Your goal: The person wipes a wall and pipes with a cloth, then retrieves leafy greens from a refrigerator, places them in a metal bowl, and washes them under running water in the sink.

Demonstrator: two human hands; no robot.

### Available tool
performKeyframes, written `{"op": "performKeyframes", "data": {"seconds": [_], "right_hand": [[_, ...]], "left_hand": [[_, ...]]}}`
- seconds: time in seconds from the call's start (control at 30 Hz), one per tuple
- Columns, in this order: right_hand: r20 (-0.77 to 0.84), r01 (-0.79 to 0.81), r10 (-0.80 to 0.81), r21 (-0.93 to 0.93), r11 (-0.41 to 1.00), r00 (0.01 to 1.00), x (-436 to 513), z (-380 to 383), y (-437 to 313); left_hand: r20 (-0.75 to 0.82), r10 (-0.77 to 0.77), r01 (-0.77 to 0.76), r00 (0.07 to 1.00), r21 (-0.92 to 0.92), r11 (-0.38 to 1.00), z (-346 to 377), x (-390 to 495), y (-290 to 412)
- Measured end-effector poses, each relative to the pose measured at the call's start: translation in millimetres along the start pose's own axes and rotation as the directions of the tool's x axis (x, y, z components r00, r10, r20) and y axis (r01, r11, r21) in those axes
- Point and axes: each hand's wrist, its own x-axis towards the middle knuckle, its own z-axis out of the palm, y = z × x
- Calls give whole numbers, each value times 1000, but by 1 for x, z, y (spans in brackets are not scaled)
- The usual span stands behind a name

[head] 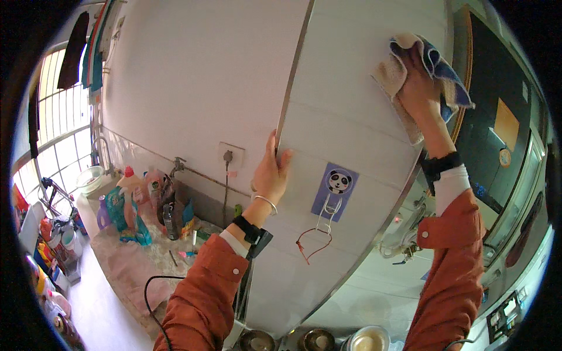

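Note:
My right hand [419,94] is pressed over a beige and blue cloth [390,79], which lies against the upper right part of a white tiled wall [342,105]. The cloth is bunched around its fingers. Lower and to the left, my left hand [271,173] rests on the wall's metal-trimmed vertical edge, thumb on the tiled face and fingers round the other side. Right of that hand, a purple adhesive hook plate with a panda picture [336,191] is stuck to the tiles. From its hook hangs a thin reddish-brown loop [313,245].
Detergent bottles and pouches [127,202] crowd a stone counter [118,259] at left, beneath a tap [178,164] and a plugged socket [231,154]. Dark glass panelling [491,114] stands at right. Pipes [406,245] and round containers [366,340] appear lower down.

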Motion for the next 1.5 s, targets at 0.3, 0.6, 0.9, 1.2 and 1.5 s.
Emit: {"op": "performKeyframes", "data": {"seconds": [0.3, 0.6, 0.9, 1.2, 1.5], "right_hand": [[475, 155, -518, 613, 775, 711, -76, -44, -67], [31, 416, -421, -238, 878, 906, 72, 10, 18], [-11, 678, -748, 432, 595, 664, -4, 67, -172], [534, 198, -845, 825, 529, 28, -88, 27, -227], [417, -247, -686, 908, 337, 596, -58, 27, -248]], "left_hand": [[47, -44, 47, 998, -64, 997, -5, -1, 1], [-13, 43, -44, 999, -111, 993, -5, 2, 1], [-104, -80, 22, 991, -472, 881, -15, -8, -23], [-64, -199, 154, 978, -420, 894, -71, -69, -10], [-79, -160, 121, 984, -365, 923, -54, -50, -6]]}}
